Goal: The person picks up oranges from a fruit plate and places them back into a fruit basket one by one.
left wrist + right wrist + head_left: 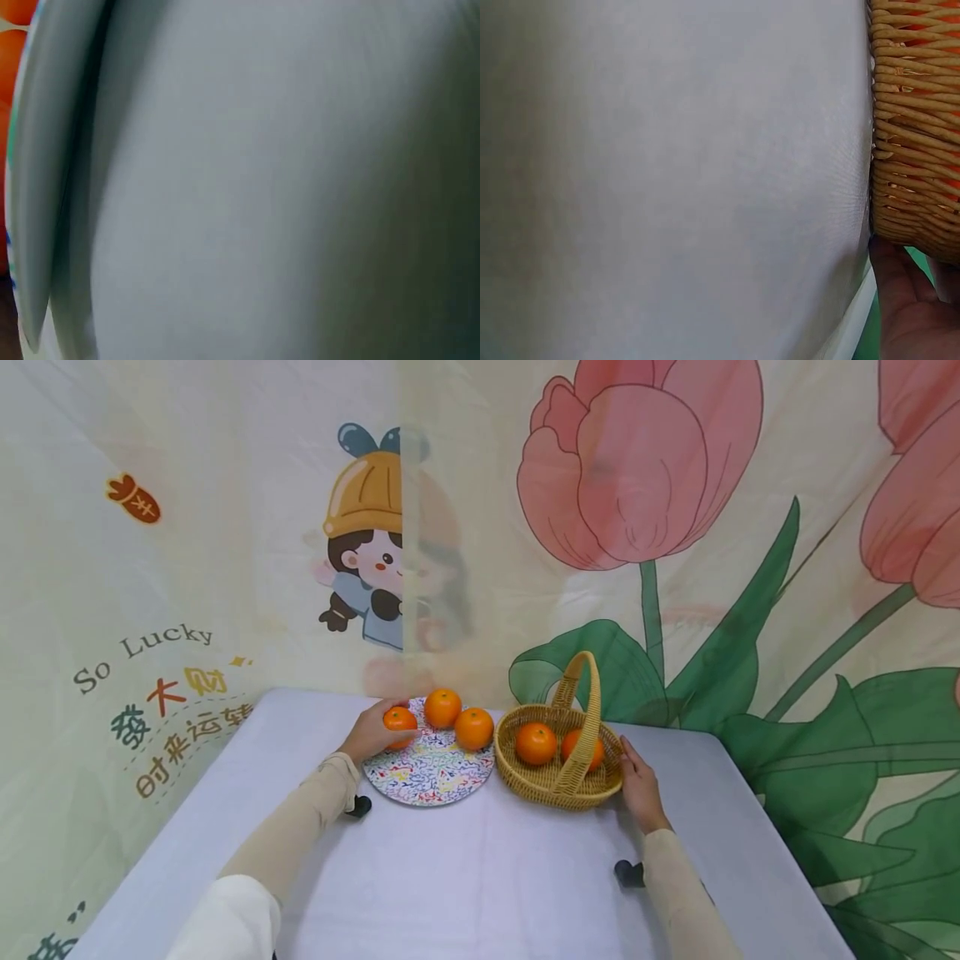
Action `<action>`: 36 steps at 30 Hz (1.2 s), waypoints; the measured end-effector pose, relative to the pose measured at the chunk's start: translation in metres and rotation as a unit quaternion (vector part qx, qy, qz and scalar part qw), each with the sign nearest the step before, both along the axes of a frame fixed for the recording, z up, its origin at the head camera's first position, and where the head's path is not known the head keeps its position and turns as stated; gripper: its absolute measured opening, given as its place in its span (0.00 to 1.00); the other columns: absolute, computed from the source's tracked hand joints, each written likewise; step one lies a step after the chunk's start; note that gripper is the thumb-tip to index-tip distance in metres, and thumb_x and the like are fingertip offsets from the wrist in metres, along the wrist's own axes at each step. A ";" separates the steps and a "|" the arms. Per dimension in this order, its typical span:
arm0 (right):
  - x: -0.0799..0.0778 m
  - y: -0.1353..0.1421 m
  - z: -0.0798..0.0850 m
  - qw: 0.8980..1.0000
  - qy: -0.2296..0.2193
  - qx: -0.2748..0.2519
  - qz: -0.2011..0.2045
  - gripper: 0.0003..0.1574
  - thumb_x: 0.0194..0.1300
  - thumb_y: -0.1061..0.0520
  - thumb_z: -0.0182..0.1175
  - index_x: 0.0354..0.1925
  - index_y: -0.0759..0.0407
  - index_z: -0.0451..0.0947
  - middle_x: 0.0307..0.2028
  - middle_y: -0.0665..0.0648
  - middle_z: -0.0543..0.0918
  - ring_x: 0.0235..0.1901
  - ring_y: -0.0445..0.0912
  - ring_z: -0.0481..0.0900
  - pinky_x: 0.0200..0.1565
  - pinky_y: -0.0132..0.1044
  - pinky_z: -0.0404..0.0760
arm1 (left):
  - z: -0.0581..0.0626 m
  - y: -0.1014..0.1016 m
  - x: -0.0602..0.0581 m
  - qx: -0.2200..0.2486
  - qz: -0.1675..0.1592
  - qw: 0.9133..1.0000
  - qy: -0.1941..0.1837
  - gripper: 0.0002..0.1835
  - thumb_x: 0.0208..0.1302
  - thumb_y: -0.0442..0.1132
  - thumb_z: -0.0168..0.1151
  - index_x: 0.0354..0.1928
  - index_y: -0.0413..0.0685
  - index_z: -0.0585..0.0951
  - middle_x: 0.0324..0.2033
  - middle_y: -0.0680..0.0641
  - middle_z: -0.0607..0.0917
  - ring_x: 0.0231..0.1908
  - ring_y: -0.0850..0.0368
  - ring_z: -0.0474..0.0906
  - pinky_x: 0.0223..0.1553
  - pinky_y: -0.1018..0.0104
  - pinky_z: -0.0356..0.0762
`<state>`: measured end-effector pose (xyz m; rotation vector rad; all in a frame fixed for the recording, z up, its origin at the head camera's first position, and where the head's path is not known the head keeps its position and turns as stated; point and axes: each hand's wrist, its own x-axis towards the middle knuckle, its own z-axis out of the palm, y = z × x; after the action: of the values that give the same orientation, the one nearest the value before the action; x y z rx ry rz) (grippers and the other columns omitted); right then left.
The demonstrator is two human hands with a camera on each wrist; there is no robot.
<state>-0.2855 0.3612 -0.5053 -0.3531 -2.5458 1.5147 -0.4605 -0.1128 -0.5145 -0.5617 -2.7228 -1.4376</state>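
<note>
My left hand [371, 732] holds an orange [401, 727] at the left side of a round plate with a colourful squiggle pattern [427, 783]. Two more oranges, a back one [442, 707] and a right one [474, 728], sit on this plate. Beside it stands a woven basket [558, 793] with an arched handle and two oranges inside, one [536, 743] left of the handle, the other [582, 750] partly behind it. My right hand [642, 789] touches the basket's right side, its fingers against the weave. In the right wrist view, fingers [900, 281] meet the basket low down.
A white cloth [480, 877] covers the table. Behind it hangs a printed curtain [480, 527] with tulips and a cartoon figure. Small black devices sit by both wrists, one near the left sleeve [360, 807], one near the right sleeve [628, 874].
</note>
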 end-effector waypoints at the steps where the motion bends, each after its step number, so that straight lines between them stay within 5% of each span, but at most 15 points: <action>1: 0.000 0.000 0.000 1.000 0.000 0.001 0.001 0.31 0.80 0.46 0.31 0.77 0.43 0.44 0.76 0.52 0.46 0.75 0.52 0.41 0.72 0.52 0.44 | -0.003 0.000 0.000 0.001 0.003 1.000 -0.004 0.41 0.50 0.52 0.76 0.65 0.48 0.71 0.59 0.44 0.76 0.52 0.45 0.74 0.57 0.47 0.72; 12: -0.002 -0.001 0.000 1.000 0.006 0.007 0.000 0.32 0.80 0.46 0.31 0.77 0.47 0.44 0.76 0.53 0.46 0.74 0.52 0.41 0.72 0.52 0.44 | -0.015 -0.003 -0.001 0.021 0.005 1.000 0.009 0.47 0.42 0.55 0.80 0.65 0.49 0.69 0.54 0.44 0.78 0.47 0.45 0.77 0.53 0.46 0.76; 29: 0.002 -0.002 -0.001 1.000 0.004 0.011 -0.001 0.32 0.80 0.47 0.30 0.77 0.47 0.44 0.76 0.53 0.46 0.74 0.52 0.41 0.72 0.51 0.45 | -0.011 -0.004 0.005 0.020 0.001 1.000 -0.021 0.51 0.40 0.52 0.82 0.68 0.52 0.66 0.58 0.44 0.75 0.51 0.44 0.75 0.57 0.45 0.72; 36: 0.001 -0.003 0.000 1.000 0.006 0.015 -0.002 0.32 0.80 0.46 0.31 0.77 0.45 0.44 0.76 0.53 0.46 0.74 0.53 0.41 0.71 0.51 0.45 | -0.014 -0.005 0.004 0.029 -0.008 1.000 -0.004 0.52 0.38 0.52 0.83 0.68 0.50 0.66 0.58 0.44 0.75 0.51 0.44 0.75 0.57 0.44 0.72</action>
<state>-0.2844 0.3587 -0.5055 -0.3443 -2.5552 1.4710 -0.4562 -0.1182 -0.5281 -0.5776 -2.6784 -1.5197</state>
